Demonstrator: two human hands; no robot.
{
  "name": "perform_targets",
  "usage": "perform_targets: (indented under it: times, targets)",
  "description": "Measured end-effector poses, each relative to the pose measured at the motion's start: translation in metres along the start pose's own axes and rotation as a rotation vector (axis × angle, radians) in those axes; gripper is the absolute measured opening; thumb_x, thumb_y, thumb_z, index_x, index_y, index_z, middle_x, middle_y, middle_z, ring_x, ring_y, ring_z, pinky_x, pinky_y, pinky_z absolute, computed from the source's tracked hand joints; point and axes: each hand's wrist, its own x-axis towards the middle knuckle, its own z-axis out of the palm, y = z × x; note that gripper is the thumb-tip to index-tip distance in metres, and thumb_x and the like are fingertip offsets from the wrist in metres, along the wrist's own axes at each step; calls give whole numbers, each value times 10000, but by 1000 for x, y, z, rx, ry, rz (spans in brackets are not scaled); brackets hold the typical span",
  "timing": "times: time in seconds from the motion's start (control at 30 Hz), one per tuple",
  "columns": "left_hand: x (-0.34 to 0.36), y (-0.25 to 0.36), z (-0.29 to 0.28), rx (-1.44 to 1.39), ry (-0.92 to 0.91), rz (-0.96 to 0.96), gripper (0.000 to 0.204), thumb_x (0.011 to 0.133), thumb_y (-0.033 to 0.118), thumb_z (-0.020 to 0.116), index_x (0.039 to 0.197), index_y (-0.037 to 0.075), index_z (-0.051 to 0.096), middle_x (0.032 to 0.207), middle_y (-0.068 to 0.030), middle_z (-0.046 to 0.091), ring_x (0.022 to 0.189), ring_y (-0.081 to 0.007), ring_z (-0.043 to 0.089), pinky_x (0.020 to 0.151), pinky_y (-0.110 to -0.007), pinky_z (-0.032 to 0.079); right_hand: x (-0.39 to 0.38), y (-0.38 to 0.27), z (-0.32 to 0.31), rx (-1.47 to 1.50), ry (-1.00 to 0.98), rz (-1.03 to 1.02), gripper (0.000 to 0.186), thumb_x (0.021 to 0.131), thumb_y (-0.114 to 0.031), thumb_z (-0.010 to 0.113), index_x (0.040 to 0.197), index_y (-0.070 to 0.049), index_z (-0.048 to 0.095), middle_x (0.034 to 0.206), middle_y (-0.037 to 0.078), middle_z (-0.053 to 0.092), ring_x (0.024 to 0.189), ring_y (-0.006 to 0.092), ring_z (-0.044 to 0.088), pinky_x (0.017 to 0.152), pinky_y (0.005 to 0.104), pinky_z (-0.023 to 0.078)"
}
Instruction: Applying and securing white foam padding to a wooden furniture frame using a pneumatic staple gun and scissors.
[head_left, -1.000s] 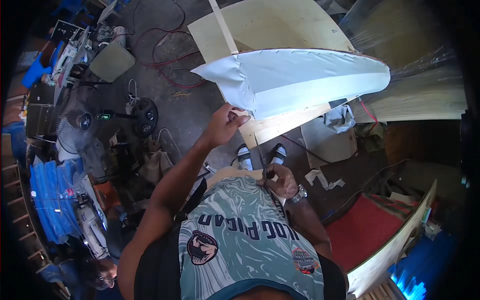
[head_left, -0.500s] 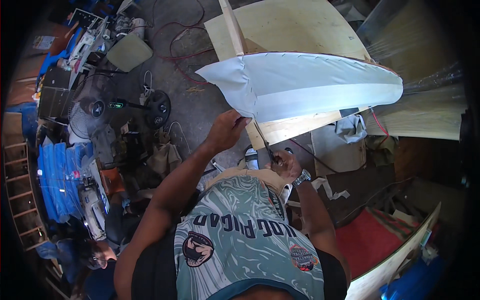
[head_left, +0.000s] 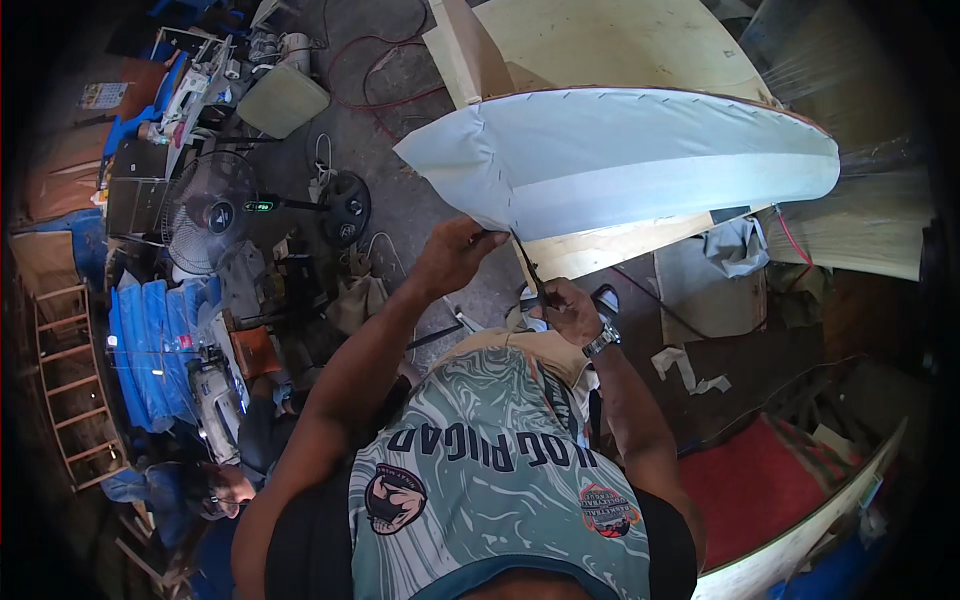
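Observation:
White fabric point(head_left: 650, 140) is stretched over a long, rounded panel, stapled along its far edge. A loose, creased flap of it hangs off the left end. My left hand point(head_left: 450, 262) pinches the lower edge of this flap between thumb and fingers. In my right hand point(head_left: 572, 314), lower and to the right, are dark scissors point(head_left: 530, 268), their blades pointing up at the fabric edge beside my left fingertips. The fingers partly cover the handles. Whether the blades have fabric between them, I cannot tell.
The panel rests on a plywood table point(head_left: 610, 40), with an upright wooden board point(head_left: 470, 55) behind its left end. To the left stand a fan point(head_left: 215, 210), blue bundles point(head_left: 150, 350) and a ladder point(head_left: 75, 390). Another person point(head_left: 215, 490) is at lower left. Red cushioning point(head_left: 750, 490) lies lower right.
My right hand and the scissors have moved up, bringing the blades to the fabric edge near my left fingers. My left hand keeps its pinch. The whole view has shifted slightly.

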Motion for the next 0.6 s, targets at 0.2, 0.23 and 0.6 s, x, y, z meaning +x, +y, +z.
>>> perform_targets:
  times: [0.2, 0.23, 0.6]
  targets:
    - [2, 1, -6, -16, -83, -57, 230, 930, 193, 655, 1089, 26, 665, 875, -153, 688, 750, -188, 629, 718, -339, 498, -16, -33, 1, -67, -8, 78, 272, 799, -32, 772, 961, -11, 555, 781, 22, 558, 699, 120, 558, 643, 291, 493]
    - [2, 2, -8, -63, -100, -73, 232, 926, 197, 656, 1081, 24, 669, 877, -153, 689, 760, -179, 625, 731, -335, 497, -17, -39, 2, -250, -7, 55, 290, 795, -74, 788, 968, -15, 563, 765, 33, 568, 697, 130, 570, 644, 297, 497]
    - [8, -5, -14, 40, -158, -29, 225, 896, 222, 680, 997, 21, 680, 836, -165, 677, 717, -227, 632, 687, -352, 485, -3, -27, 13, -186, 4, -55, 279, 819, -75, 781, 990, -33, 565, 777, 57, 614, 713, 114, 580, 651, 292, 491]
